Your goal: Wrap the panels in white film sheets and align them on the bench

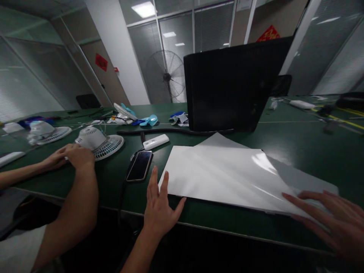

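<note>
Left hand, grip spread, flat at lower centre beside white sheets on green worktop; right hand, grip spread, pressed on sheets' lower-right corner. Phone just left.

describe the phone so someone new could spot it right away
Start at the white sheets on the green table. Just beyond the left hand lies the phone, flat, dark and glossy. The white dongle behind it is smaller and pale.

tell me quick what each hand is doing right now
Left hand: open, flat on the green table, at the glossy white sheet stack.
Right hand: open, fingers spread on that stack.
</note>
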Action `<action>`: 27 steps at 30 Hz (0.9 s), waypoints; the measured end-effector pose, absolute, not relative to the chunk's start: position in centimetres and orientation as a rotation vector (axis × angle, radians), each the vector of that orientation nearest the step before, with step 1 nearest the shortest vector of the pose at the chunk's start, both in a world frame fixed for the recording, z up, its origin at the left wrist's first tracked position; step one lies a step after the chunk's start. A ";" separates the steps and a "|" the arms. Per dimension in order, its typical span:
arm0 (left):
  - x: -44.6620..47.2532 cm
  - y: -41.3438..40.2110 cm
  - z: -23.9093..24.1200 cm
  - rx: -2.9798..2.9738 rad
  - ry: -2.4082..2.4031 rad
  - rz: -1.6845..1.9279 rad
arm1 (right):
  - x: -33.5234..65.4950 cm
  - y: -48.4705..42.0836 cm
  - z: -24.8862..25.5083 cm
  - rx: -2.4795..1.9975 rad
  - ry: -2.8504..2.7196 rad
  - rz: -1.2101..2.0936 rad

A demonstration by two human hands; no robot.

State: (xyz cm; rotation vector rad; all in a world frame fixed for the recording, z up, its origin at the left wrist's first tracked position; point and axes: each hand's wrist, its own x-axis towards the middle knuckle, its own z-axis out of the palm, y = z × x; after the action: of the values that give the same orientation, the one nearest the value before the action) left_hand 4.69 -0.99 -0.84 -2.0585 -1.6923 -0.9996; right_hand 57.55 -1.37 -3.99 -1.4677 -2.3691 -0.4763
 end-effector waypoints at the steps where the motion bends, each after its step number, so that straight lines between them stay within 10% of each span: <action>1: 4.7 -1.0 -0.8 -2.048 -1.669 -1.003 | 56.3 -0.8 -3.8 -1.393 -2.445 -0.578; 9: 4.7 -1.0 0.1 -2.135 -1.677 -0.852 | 49.9 2.2 -0.9 -0.918 -2.534 -0.696; 27: 4.2 0.1 0.6 -2.494 -1.836 -0.473 | 52.7 1.1 -4.7 -1.381 -2.416 -0.405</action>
State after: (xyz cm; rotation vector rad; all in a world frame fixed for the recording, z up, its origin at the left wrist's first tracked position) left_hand 4.17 0.05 0.60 -2.4937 -1.8358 -0.4733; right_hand 52.68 1.14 -4.72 -1.3813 -2.4158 -0.4046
